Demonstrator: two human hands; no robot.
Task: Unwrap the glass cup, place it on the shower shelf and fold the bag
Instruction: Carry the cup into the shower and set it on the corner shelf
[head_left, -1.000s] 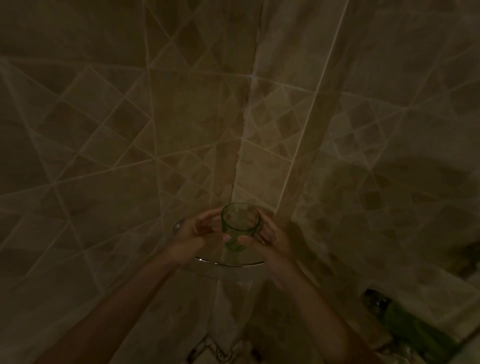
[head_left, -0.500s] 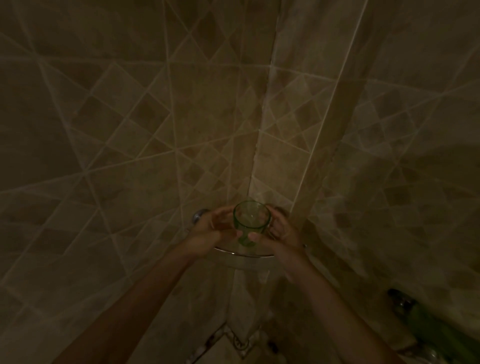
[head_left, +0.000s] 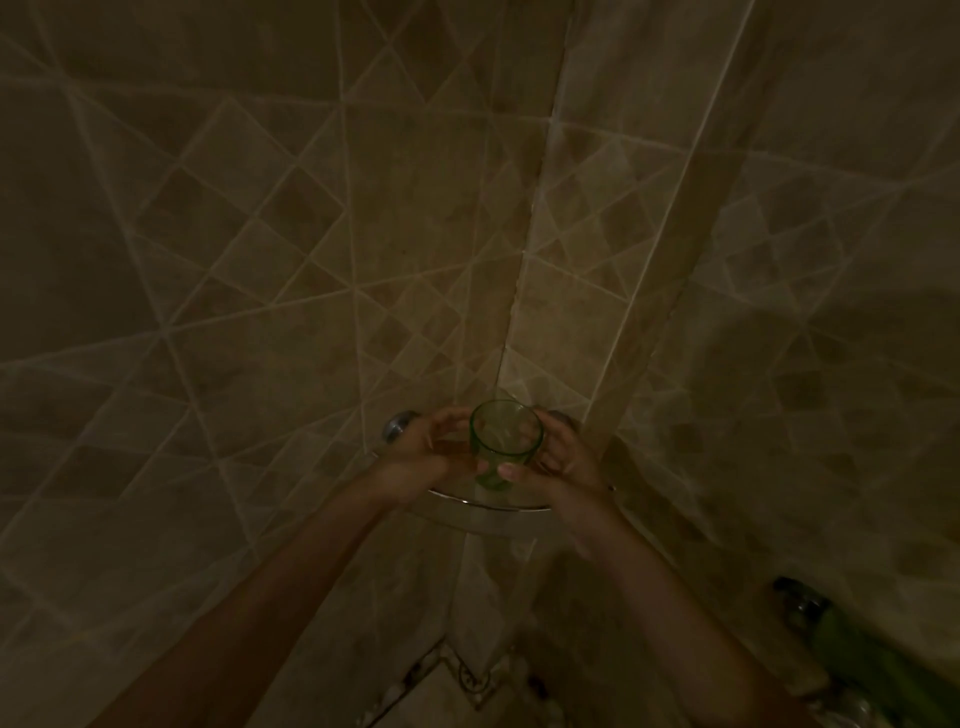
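Note:
A green glass cup (head_left: 503, 441) stands upright, mouth up, over the corner shower shelf (head_left: 488, 505), a glass shelf with a chrome rim. My left hand (head_left: 423, 454) curls round the cup's left side and my right hand (head_left: 558, 462) holds its right side, thumb across the lower front. In the dim light I cannot tell whether the cup's base touches the shelf. No bag is in view.
Two tiled walls meet in the corner behind the shelf. A chrome shelf mount (head_left: 397, 425) sticks out of the left wall. A green bottle-like object (head_left: 852, 660) lies at the lower right. A floor drain (head_left: 475, 678) sits below the shelf.
Both hands have carried the cup a little forward and down toward the shelf in the corner; the grip on it is unchanged.

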